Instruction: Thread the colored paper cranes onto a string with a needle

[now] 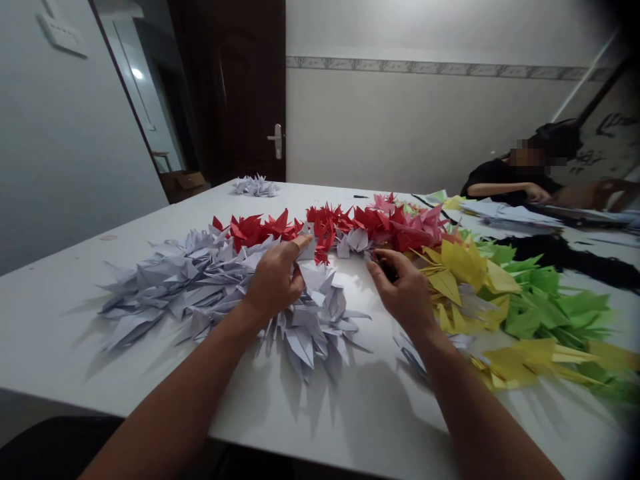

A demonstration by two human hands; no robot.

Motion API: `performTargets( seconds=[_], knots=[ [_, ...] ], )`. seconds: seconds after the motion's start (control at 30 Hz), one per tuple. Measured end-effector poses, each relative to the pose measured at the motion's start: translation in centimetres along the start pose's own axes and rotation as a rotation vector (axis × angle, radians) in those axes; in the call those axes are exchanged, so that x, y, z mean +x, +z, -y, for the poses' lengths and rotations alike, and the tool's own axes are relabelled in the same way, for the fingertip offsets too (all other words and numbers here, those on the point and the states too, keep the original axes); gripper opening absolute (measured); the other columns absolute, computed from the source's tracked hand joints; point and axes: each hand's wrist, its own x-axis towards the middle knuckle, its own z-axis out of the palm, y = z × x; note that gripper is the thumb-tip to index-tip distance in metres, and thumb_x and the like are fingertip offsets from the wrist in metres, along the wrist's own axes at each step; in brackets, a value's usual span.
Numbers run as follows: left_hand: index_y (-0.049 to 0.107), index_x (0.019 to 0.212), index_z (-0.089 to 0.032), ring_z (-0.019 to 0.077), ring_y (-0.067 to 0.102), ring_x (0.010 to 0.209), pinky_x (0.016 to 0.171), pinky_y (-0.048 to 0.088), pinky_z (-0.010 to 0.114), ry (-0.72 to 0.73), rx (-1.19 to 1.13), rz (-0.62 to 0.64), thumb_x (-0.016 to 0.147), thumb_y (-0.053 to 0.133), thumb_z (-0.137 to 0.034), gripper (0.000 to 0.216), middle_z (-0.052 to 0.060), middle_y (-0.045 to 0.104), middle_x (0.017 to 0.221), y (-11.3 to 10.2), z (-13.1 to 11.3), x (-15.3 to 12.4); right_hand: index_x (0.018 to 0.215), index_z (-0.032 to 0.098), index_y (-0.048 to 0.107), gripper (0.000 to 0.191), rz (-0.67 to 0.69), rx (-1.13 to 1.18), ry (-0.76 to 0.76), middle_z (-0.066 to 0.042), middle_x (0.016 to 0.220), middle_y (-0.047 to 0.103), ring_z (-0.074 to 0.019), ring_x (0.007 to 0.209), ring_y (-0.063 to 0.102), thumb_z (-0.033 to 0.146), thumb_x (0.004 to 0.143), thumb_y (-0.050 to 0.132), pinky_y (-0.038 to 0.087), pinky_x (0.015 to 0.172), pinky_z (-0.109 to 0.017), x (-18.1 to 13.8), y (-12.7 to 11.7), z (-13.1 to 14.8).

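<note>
White folded paper cranes lie in a large heap on the left and centre of the table. Over this heap, my left hand is closed, its thumb and index finger at a white paper crane. My right hand is curled with thumb and fingers together, close to another white paper crane. Something dark shows inside its grip, but its kind is unclear. Red paper cranes lie behind my hands. Yellow paper cranes sit just right of my right hand.
Green paper cranes and pink ones spread over the white table. A small white cluster lies at the far left corner. Black cord-like material lies at right. Across the table a person sits near paper sheets.
</note>
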Motion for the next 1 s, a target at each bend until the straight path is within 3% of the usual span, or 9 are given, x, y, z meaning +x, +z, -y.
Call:
performTargets(
  seconds=[0.23,0.33,0.53,0.73,0.87,1.0],
  knots=[
    [0.069,0.093,-0.019,0.0182,0.056,0.078,0.074,0.048,0.032,-0.058,0.003,0.120,0.071,0.041,-0.003,0.039,0.004,0.063,0.079,-0.2,1.2,0.2,0.094,0.010,0.068,0.041,0.107,-0.095,0.155,-0.011,0.079,0.071,-0.0210,0.067,0.063,0.044,0.074,0.054,0.047,0.062,-0.031,-0.1,0.7,-2.4],
    [0.070,0.087,-0.017,0.0179,0.055,0.079,0.074,0.048,0.032,-0.052,-0.022,0.016,0.070,0.042,0.000,0.037,0.005,0.062,0.081,-0.2,1.3,0.2,0.089,0.011,0.069,0.037,0.229,-0.267,0.144,-0.010,0.075,0.071,-0.0193,0.062,0.063,0.039,0.080,0.046,0.046,0.057,-0.027,0.5,1.7,-2.6],
    [0.067,0.090,-0.015,0.0193,0.056,0.083,0.078,0.048,0.034,-0.039,-0.062,-0.178,0.068,0.043,0.000,0.035,0.006,0.062,0.083,-0.3,1.5,0.1,0.102,0.018,0.068,0.029,0.358,-0.513,0.097,-0.014,0.100,0.068,-0.0247,0.090,0.064,0.026,0.081,0.047,0.045,0.075,-0.032,5.1,6.1,-2.2],
    [0.065,0.090,-0.014,0.0194,0.056,0.084,0.079,0.048,0.035,0.021,-0.117,-0.164,0.075,0.047,-0.004,0.025,0.007,0.062,0.086,0.1,0.9,-0.3,0.111,0.013,0.061,0.033,0.437,-0.666,0.110,-0.021,0.102,0.065,-0.0287,0.090,0.065,0.026,0.083,0.049,0.046,0.075,-0.038,8.0,10.2,-2.9],
    [0.064,0.088,-0.014,0.0194,0.057,0.083,0.078,0.048,0.034,0.092,-0.141,-0.174,0.075,0.047,-0.004,0.023,0.008,0.063,0.085,0.3,0.6,-0.4,0.102,0.008,0.063,0.029,0.439,-0.690,0.123,-0.025,0.096,0.066,-0.0320,0.088,0.065,0.020,0.084,0.045,0.046,0.073,-0.040,8.4,10.2,-3.8],
    [0.063,0.087,-0.014,0.0190,0.058,0.082,0.076,0.050,0.034,0.123,-0.180,-0.227,0.076,0.047,-0.005,0.022,0.008,0.063,0.083,0.5,0.6,-0.5,0.102,0.011,0.062,0.027,0.387,-0.646,0.129,-0.020,0.090,0.069,-0.0300,0.085,0.066,0.022,0.081,0.049,0.046,0.071,-0.037,7.8,8.2,-4.3]
  ],
)
